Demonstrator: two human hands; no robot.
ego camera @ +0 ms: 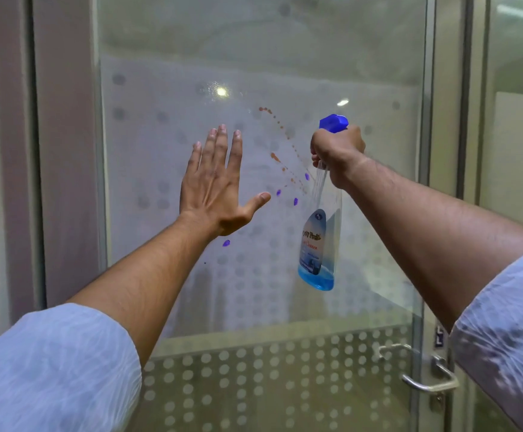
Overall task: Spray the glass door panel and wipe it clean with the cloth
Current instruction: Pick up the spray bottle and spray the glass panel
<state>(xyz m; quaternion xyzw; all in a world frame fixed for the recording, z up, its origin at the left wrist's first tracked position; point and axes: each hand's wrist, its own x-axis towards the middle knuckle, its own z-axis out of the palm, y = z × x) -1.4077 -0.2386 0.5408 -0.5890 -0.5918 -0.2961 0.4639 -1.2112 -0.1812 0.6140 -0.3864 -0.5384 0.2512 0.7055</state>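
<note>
sleeves: pale blue, thin fabric with a faint crinkly pattern, both pushed up
left sleeve (54,369): baggy
forearms: bare, hairy

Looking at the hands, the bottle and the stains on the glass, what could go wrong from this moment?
1. The left hand is open and bare near the glass door panel; no cloth is in view, so spray may run down before it is wiped.
2. The spray bottle held by the right hand looks nearly empty.
3. The orange stains and purple stains may smear.
</note>
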